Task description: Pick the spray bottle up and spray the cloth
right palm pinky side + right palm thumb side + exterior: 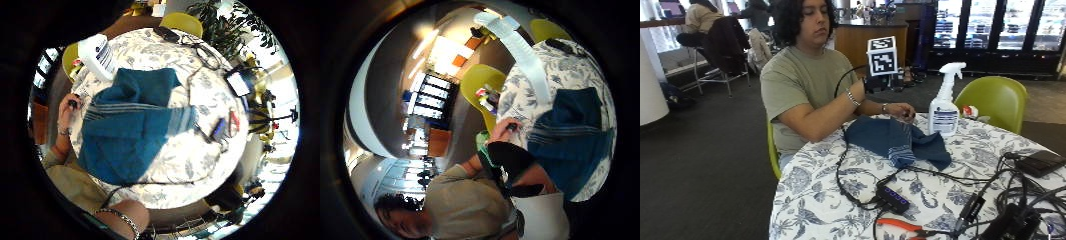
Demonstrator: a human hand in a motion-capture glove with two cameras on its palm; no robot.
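Pliers [901,225] and a black hub [893,197] lie nearest, at the lower centre of the frame on the flowered bench [820,200]. Both sit well on the near side of the blue cloth [896,140], which is heaped at mid-frame. The bottle [943,107] stands upright just beyond the cloth's right corner, close to the bench's far edge, and nothing is touching it. Its nozzle points toward the right of the frame, away from the cloth. A squeeze before the bottle is turned would likely wet the bench or the chair rather than the cloth. A wide or badly aimed spray could also drift onto the hub. The tall, narrow bottle looks easy to tip, so a sideways brush during the reach could send it over the edge. The bare hand [901,110] rests at the cloth's far edge, pinching something small and dark, and lies between the gloved hand and the bottle, so the two may bump. The gloved hand [873,84] is raised at upper centre on a bent elbow, with its palm facing down over the cloth and bottle and well clear of both. Whether it is open or closed I cannot tell.
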